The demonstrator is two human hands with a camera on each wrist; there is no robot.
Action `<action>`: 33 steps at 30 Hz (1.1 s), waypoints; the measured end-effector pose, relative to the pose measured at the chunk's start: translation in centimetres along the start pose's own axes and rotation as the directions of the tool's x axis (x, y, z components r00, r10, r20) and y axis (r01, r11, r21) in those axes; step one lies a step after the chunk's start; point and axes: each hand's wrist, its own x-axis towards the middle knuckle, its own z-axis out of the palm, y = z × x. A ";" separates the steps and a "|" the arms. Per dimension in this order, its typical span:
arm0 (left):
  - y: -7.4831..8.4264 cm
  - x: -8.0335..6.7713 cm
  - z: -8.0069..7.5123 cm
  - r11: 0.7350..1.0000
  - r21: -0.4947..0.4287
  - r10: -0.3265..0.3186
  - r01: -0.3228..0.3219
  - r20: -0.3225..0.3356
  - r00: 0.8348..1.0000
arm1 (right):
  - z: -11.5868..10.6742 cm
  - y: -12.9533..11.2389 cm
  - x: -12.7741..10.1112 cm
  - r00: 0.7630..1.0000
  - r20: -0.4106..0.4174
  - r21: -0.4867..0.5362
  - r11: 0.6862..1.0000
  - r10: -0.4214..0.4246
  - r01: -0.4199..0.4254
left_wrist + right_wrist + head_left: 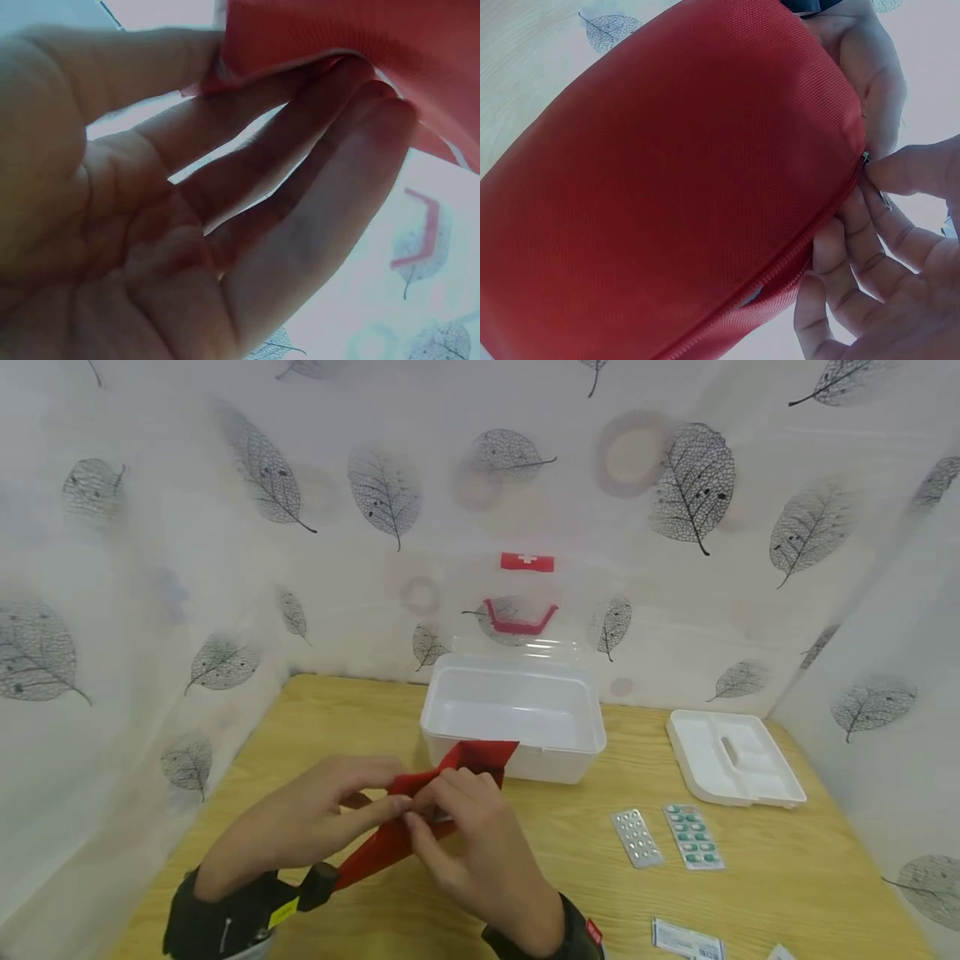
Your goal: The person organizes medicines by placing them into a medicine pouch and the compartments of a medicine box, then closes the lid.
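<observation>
A red fabric pouch (382,850) with a zipper (780,259) is held up over the table, in front of the white box. My left hand (322,818) grips the pouch at one end, thumb on one side and fingers on the other, as the left wrist view shows. My right hand (480,847) pinches the small metal zipper pull (866,157) at the pouch's corner, near the left hand. Part of the zipper stands open in the right wrist view, with something pale just visible in the gap. The rest of the contents is hidden.
Behind the pouch stands the open white box (555,765); a red handle (520,627) shows above it. To the right are a white compartment tray (697,781), a silver blister pack (637,839), a green-capsule blister pack (693,837) and a blue-and-white packet (686,937).
</observation>
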 end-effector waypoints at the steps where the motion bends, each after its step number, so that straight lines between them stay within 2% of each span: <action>1: 0.1 0.0 0.1 0.999 0.032 0.009 -0.008 -0.026 1.000 | 0.0 0.0 0.0 1.000 0.000 -0.005 1.000 0.010 -0.010; 4: 0.2 0.2 0.4 0.995 0.095 0.033 -0.024 -0.090 0.995 | 0.0 0.1 0.1 0.999 -0.010 -0.016 0.999 0.039 -0.039; 8: 0.5 0.4 0.8 0.988 0.152 0.038 -0.015 -0.152 0.988 | -0.1 0.1 0.1 0.994 -0.023 0.004 0.995 0.104 -0.104; 17: 1.1 0.5 1.2 0.987 0.161 0.051 -0.021 -0.187 0.981 | -0.4 -0.2 0.2 0.982 -0.022 0.011 0.982 0.189 -0.189; 21: 1.4 0.5 1.6 0.983 0.178 0.083 -0.044 -0.222 0.971 | -0.9 -0.5 0.2 0.976 -0.026 0.082 0.974 0.216 -0.213; 26: 2.1 0.2 2.1 0.975 0.204 0.146 -0.094 -0.259 0.955 | -1.8 -1.1 0.0 0.976 -0.012 0.154 0.965 0.219 -0.214; 30: 2.5 0.1 2.6 0.966 0.226 0.193 -0.128 -0.294 0.936 | -2.2 -1.5 -0.2 0.971 -0.027 0.103 0.967 0.237 -0.234; 33: 2.6 -0.2 2.7 0.958 0.257 0.213 -0.125 -0.351 0.912 | -2.5 -1.0 0.0 0.972 -0.089 0.069 0.975 0.218 -0.212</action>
